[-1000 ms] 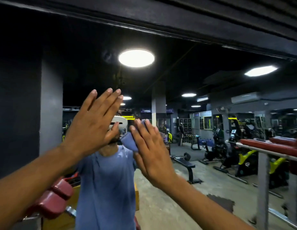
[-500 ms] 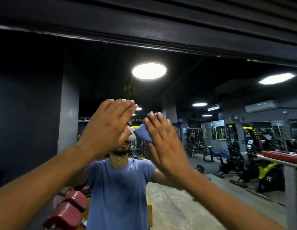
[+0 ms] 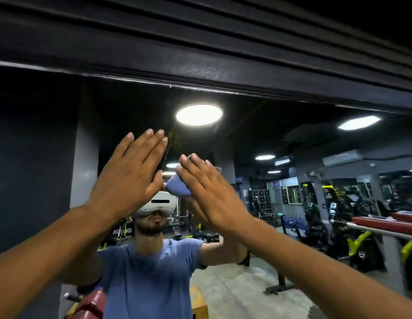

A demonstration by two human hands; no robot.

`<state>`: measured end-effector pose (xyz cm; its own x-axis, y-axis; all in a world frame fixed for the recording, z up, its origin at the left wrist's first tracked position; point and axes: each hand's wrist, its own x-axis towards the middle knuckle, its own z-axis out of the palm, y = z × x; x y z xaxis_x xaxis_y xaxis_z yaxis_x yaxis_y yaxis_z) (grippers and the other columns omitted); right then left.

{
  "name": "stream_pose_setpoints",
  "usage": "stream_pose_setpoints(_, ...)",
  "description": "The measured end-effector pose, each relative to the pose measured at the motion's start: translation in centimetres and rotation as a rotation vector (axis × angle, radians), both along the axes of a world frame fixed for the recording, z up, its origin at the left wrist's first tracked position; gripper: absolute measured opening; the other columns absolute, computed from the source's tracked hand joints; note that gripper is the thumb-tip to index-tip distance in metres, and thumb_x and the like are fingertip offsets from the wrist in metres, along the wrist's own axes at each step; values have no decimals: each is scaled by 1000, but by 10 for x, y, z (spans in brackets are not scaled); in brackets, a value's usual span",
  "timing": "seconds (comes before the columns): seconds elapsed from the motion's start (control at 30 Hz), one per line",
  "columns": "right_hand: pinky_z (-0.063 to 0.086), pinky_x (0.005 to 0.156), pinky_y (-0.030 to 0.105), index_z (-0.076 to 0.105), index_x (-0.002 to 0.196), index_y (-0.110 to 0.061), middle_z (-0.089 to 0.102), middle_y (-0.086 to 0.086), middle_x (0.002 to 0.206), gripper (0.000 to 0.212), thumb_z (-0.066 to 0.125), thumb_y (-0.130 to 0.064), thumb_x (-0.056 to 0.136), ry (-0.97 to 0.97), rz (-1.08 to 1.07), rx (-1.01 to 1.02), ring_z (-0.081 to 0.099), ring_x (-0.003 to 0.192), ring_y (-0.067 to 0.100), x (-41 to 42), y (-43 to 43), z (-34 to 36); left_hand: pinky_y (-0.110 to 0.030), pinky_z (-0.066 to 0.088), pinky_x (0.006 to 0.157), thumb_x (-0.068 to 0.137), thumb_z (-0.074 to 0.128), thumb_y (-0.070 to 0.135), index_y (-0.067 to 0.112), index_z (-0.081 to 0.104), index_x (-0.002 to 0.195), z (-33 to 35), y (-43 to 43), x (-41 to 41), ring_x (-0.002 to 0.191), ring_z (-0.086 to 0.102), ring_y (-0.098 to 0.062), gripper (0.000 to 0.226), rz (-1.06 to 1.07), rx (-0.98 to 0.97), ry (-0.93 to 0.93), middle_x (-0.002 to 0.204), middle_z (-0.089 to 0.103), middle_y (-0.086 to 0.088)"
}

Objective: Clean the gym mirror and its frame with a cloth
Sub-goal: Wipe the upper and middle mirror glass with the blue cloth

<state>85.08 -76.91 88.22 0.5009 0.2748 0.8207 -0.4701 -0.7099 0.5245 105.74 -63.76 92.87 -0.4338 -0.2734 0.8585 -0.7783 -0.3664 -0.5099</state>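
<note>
Both hands are up against the gym mirror (image 3: 257, 139), and everything here is easiest to place from the blue cloth (image 3: 177, 186). The right hand (image 3: 214, 194) lies flat over it, fingers straight and together, pressing it to the glass; only a bunched corner of the cloth pokes out on the hand's left side, toward the other hand. The left hand (image 3: 129, 173) stands just left of the cloth, fingers straight and close together, palm toward the glass with nothing under it (whether it actually touches the mirror I cannot tell from here).

Straight above the cloth runs the dark frame (image 3: 200, 72), its long axis stretching side to side across the top of the mirror and sloping down toward the right. Between cloth and frame sits a band of glass showing a reflected ceiling light (image 3: 199, 115).

My guess is the stroke is working the upper glass, and the right hand, being the one on the cloth, is the one to carry it upward to the frame's lower edge, then along that edge lengthwise.
</note>
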Motion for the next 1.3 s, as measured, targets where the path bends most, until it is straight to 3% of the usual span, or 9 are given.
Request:
stream_pose_setpoints(0.27, 8, 132, 48, 12, 166, -5, 10, 15, 175, 59, 24, -30, 114, -775, -60, 430, 4, 162, 28, 5, -11, 134, -55, 29, 126, 99, 37, 39, 2, 41, 160, 1, -1, 3, 152, 39, -34, 72, -8, -27, -37, 165, 41, -19)
stream_pose_setpoints(0.4, 4, 133, 39, 19, 167, -15, 13, 5, 175, 59, 29, -36, 113, -356, 46, 202, 0, 162, 16, 43, 28, 81, -51, 30, 121, 97, 39, 36, 1, 48, 153, 26, 6, 9, 139, 48, -34, 67, -136, -50, -35, 155, 51, -19)
stream_pose_setpoints(0.5, 4, 133, 41, 22, 166, -16, 13, 2, 175, 60, 28, -39, 112, -236, -15, 90, 1, 162, 13, 11, 11, 69, -56, 24, 128, 101, 32, 42, 3, 37, 162, 42, 14, 23, 154, 35, -33, 73, -60, -62, 2, 167, 37, -18)
stream_pose_setpoints(0.6, 7, 133, 45, 16, 167, -12, 4, 7, 175, 60, 25, -35, 113, -603, -72, 297, 3, 163, 22, -29, -28, 97, -56, 17, 131, 105, 24, 47, 5, 26, 167, 44, 13, 33, 162, 20, -31, 75, 20, -58, 7, 174, 23, -16)
stream_pose_setpoints(0.73, 25, 126, 56, 36, 159, -11, 15, 19, 172, 52, 37, -32, 111, -1110, 78, 672, 25, 156, 39, -29, -18, 148, -57, 18, 131, 105, 20, 46, 3, 24, 167, 42, 10, 33, 163, 19, -32, 75, 48, -80, 4, 174, 22, -18)
stream_pose_setpoints(0.83, 23, 127, 54, 37, 158, -13, 21, 18, 170, 50, 40, -31, 111, -1066, 64, 585, 23, 157, 37, 21, 17, 154, -56, 16, 132, 105, 18, 47, 5, 21, 168, 42, 10, 33, 163, 17, -31, 75, 59, -79, 12, 175, 20, -17)
stream_pose_setpoints(1.07, 7, 132, 40, 27, 164, -17, 18, 8, 174, 61, 24, -45, 111, -428, 9, 157, 11, 162, 22, 56, 31, 120, -50, 12, 133, 104, 27, 46, 7, 28, 167, 43, 17, 30, 163, 19, -26, 74, -2, -54, 38, 174, 25, -13)
stream_pose_setpoints(1.23, 11, 131, 49, 32, 162, -5, 20, 20, 171, 58, 31, -26, 108, -817, 6, 416, 17, 160, 34, 39, 13, 159, -49, 12, 133, 101, 34, 41, 5, 34, 164, 42, 27, 38, 162, 23, -28, 72, 8, -96, 49, 173, 30, -14)
stream_pose_setpoints(1.3, 10, 131, 50, 26, 164, -5, 16, 22, 172, 59, 35, -25, 109, -819, 17, 426, 13, 160, 37, 65, 34, 159, -51, 13, 133, 103, 33, 41, 5, 28, 166, 37, 29, 41, 163, 20, -28, 74, 30, -139, 122, 174, 25, -14)
